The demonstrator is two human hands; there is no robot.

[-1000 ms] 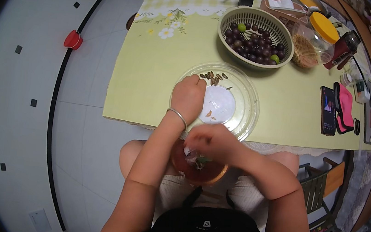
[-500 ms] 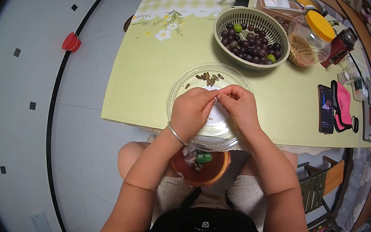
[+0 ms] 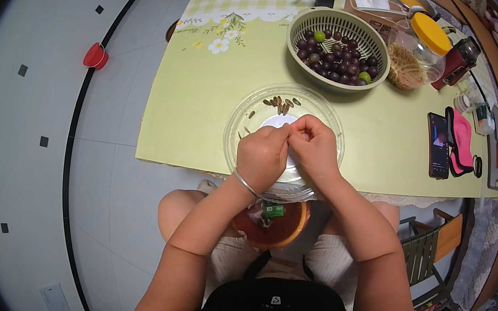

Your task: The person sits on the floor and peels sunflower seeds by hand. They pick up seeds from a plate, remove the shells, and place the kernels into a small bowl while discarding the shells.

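- Clearly both hands are pinched together over the clear bowl (image 3: 248, 109), working something too small to make out between the fingertips; going by what lies in the bowl, it may be a seed.
- Left hand (image 3: 261, 155): fingers curled in tight with the thumb and forefinger tips closed on the small piece, a thin bangle (image 3: 244, 183) at the wrist. It would do best as the steady anchor, holding low above the bowl.
- Right hand (image 3: 312, 146): also closed to a narrow pinch, its fingertips touching the left's. I judge that this hand should do the fine prying or splitting, with short, light moves so nothing flicks off the table (image 3: 204, 113).
- Keep the pinch over the middle of the bowl, so bits fall inside it; a few dark seeds (image 3: 279, 102) already lie near its far rim.
- The round brown dish (image 3: 274, 230) in the lap, just below the table edge, holds scraps; anything discarded should drop straight down into it.
- Further right and back, the basket of grapes (image 3: 337, 48) stands near the bowl; the phone (image 3: 438, 145) lies well apart from it.
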